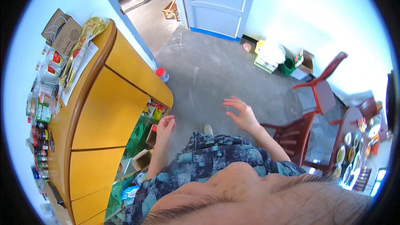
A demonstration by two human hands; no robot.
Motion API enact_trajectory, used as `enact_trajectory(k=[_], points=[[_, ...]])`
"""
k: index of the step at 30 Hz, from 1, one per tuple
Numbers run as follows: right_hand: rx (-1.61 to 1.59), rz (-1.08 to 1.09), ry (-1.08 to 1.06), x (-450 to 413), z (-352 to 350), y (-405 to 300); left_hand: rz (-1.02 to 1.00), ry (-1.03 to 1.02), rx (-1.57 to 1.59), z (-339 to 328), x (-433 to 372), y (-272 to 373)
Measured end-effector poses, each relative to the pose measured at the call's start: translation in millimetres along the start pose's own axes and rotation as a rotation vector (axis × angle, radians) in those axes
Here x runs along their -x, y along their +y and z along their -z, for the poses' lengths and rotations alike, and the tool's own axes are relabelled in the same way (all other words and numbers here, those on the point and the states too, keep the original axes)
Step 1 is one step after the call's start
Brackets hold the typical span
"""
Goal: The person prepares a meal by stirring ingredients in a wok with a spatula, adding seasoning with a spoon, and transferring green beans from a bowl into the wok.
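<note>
My left hand (165,127) is at the centre-left, in front of the open lower shelves of a yellow wooden cabinet (103,112). Its fingers are loosely bent, and nothing shows in it. Out over the grey concrete floor (200,84) is my right hand (240,112), with fingers apart and no object in it. Behind the right forearm stands a dark red wooden chair (293,134). Along the cabinet top are glass bottles (50,73), several jars (42,136), a cardboard box (64,34) and a gold plastic bag (93,28).
A jar with a red lid (162,73) stands on the floor by the cabinet. A blue door (217,6) is beside an open doorway. Boxes and a green bin (287,66) line the right wall. Another chair (325,95) and a table with several dishes (336,134) are at the right.
</note>
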State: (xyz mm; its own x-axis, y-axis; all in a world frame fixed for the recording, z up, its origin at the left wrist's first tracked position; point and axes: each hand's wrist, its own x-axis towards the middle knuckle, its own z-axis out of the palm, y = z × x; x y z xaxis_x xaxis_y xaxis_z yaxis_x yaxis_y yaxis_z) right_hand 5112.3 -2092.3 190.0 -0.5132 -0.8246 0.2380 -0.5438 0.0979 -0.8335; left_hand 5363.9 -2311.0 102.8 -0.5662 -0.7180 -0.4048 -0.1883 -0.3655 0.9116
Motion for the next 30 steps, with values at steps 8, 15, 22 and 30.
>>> enact_trajectory(k=[8,15,22,30], points=[[0.28,-0.35,0.266,-181.6,122.0,115.9,-0.371,-0.272,-0.304,-148.2,-185.2,156.5],[0.599,-0.161,0.026,-426.5,128.6,236.5,-0.257,-0.001,-0.303,-139.2,-378.5,195.9],[0.248,0.433,-0.272,-708.0,52.6,236.6,-0.22,0.376,-0.108,-124.5,-490.6,282.6],[0.054,0.572,-0.419,-950.4,-35.7,208.9,-0.109,0.652,-0.191,-57.5,-677.8,332.2]])
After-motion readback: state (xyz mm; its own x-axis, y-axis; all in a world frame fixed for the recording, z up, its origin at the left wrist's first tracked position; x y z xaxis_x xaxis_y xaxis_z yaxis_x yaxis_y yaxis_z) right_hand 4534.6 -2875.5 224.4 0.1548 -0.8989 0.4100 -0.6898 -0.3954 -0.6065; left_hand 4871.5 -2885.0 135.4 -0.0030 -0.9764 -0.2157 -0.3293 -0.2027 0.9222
